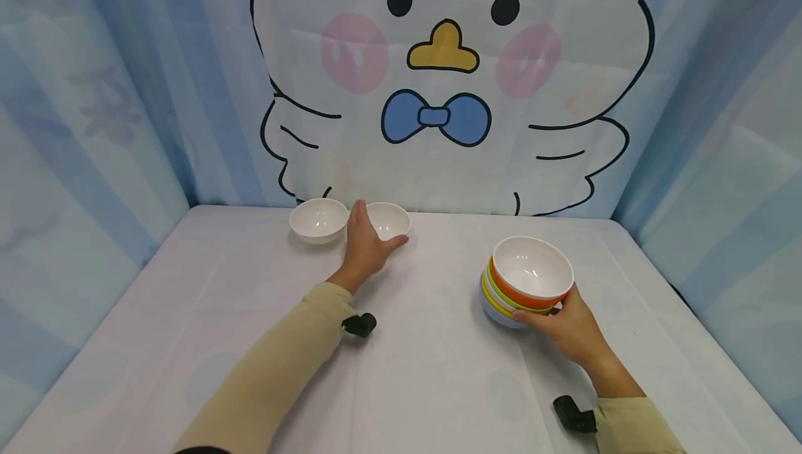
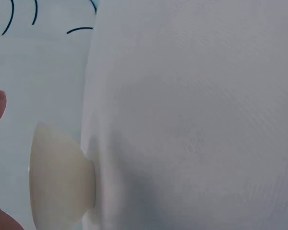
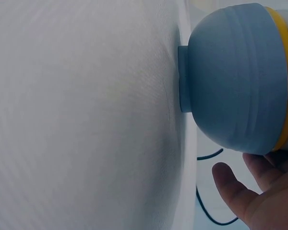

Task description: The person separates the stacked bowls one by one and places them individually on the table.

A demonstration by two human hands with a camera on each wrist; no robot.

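Two white bowls stand at the back of the table in the head view. My left hand (image 1: 366, 245) is over the right white bowl (image 1: 390, 220), thumb and fingers spread across its near and left sides. The left white bowl (image 1: 319, 221) sits just beside it. In the left wrist view, a white bowl (image 2: 60, 177) shows side-on, with fingertips above its rim. At the right, my right hand (image 1: 567, 325) grips a stack of nested bowls (image 1: 526, 301), thumb in front, fingers on the right side. A light blue bowl (image 3: 240, 79) is lowest, with yellow, green and orange above.
The table (image 1: 426, 370) has a white cloth. A curtain (image 1: 438, 175) with a cartoon face hangs right behind the white bowls, and blue striped curtains (image 1: 81, 161) flank the sides. Black wrist cameras (image 1: 359, 325) are strapped at both sleeves.
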